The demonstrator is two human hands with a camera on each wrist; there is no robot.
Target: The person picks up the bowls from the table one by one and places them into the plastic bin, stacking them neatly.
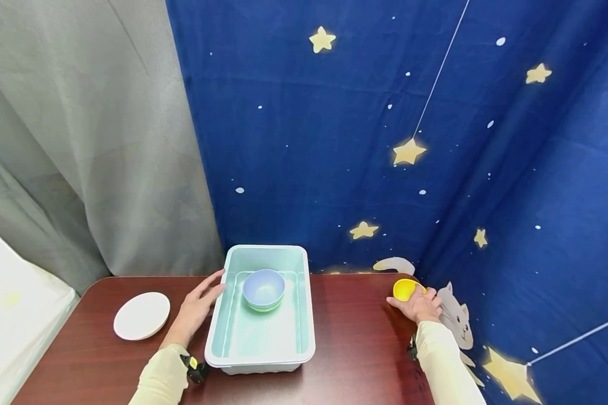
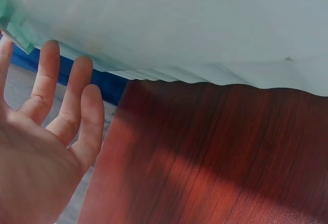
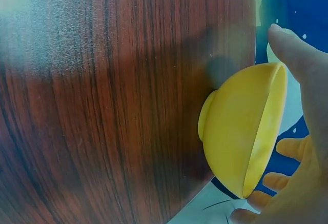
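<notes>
My left hand (image 1: 195,310) is spread beside the long left side of a pale mint plastic tub (image 1: 310,332), fingertips right at its rim. Inside the tub sits a light blue bowl (image 1: 264,287) nested in a green bowl (image 1: 263,309). At the far right of the table, my right hand (image 1: 419,306) reaches over a small yellow bowl (image 1: 403,289). In the right wrist view, the thumb (image 3: 294,44) stands apart from the yellow bowl's rim, while the other fingers (image 3: 277,181) bend near its opposite edge.
A white plate (image 1: 142,316) lies on the dark red wooden table (image 1: 357,337), left of my left hand. Behind the table hang a grey curtain (image 1: 126,169) and a blue star-patterned curtain (image 1: 309,140). The table's rounded far corner is close to the yellow bowl.
</notes>
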